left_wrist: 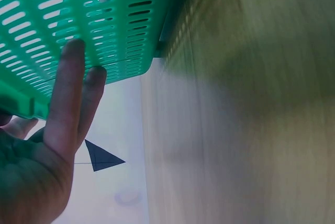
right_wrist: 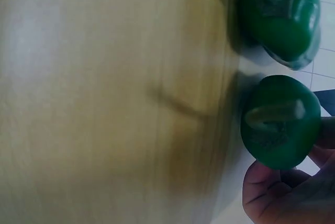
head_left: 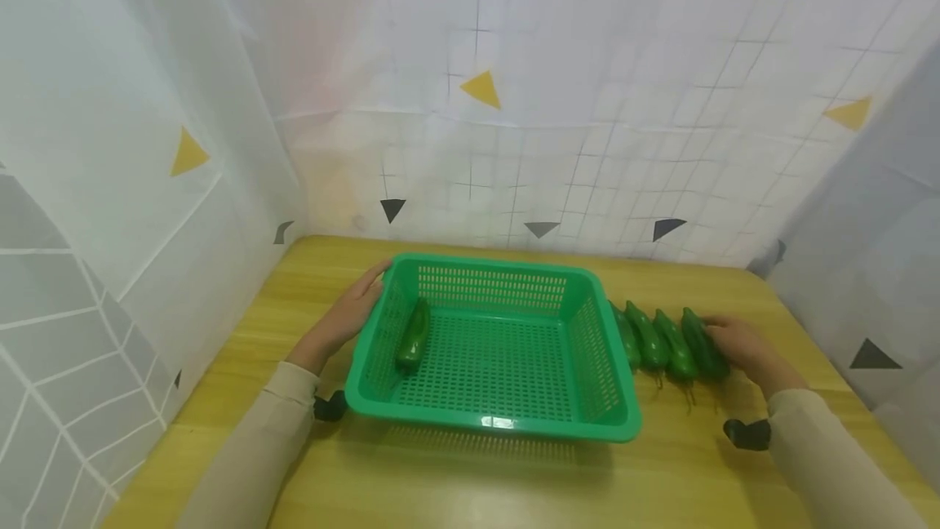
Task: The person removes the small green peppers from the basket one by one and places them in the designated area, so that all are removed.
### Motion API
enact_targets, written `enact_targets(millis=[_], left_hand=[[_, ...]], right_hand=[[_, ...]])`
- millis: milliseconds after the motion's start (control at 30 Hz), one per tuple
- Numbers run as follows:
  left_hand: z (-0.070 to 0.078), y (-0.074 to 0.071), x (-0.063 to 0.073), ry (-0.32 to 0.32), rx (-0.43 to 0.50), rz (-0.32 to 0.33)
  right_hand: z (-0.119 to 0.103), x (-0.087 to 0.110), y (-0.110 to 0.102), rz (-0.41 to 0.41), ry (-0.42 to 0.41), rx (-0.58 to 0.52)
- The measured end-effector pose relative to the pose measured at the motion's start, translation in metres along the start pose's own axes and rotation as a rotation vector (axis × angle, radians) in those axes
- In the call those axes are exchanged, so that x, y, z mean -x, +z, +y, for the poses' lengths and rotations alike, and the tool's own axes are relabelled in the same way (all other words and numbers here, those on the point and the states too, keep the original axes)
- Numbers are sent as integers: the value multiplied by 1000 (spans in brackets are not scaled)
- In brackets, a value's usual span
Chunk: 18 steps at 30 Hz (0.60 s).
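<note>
A green plastic basket [head_left: 499, 426] with slotted walls stands on the table, with one long green pepper [head_left: 414, 337] along its left side. My left hand [head_left: 351, 313] holds the basket's left rim near the far corner. In the left wrist view, two fingers [left_wrist: 68, 98] lie stretched along the outer wall. To the right of the basket, several green peppers [head_left: 677, 345] lie in a row, stems toward me. My right hand [head_left: 742, 345] grips the rightmost pepper [right_wrist: 280, 124]; its thumb and fingers close around the sides, and its stem faces the right wrist camera.
The yellow wood-grain table [head_left: 441, 488] reaches a white patterned cloth [head_left: 441, 170] hanging behind it and at both sides. The leftmost pepper [head_left: 624, 333] in the row is partly hidden by the basket's right wall. Black wrist straps [head_left: 747, 434] sit by both sleeves.
</note>
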<state>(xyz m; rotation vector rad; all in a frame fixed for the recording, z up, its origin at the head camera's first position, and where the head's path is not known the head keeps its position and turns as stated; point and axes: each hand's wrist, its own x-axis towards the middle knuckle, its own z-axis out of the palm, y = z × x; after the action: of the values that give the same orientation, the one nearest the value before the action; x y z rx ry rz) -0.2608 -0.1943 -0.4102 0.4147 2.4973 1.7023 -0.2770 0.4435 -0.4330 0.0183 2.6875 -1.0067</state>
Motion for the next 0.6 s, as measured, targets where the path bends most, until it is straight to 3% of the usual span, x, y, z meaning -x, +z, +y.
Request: enact_targets(millis=[600], left_hand=[[-1, -1, 0, 6, 5, -7]], right_hand=[[-1, 0, 7, 30, 44, -7]])
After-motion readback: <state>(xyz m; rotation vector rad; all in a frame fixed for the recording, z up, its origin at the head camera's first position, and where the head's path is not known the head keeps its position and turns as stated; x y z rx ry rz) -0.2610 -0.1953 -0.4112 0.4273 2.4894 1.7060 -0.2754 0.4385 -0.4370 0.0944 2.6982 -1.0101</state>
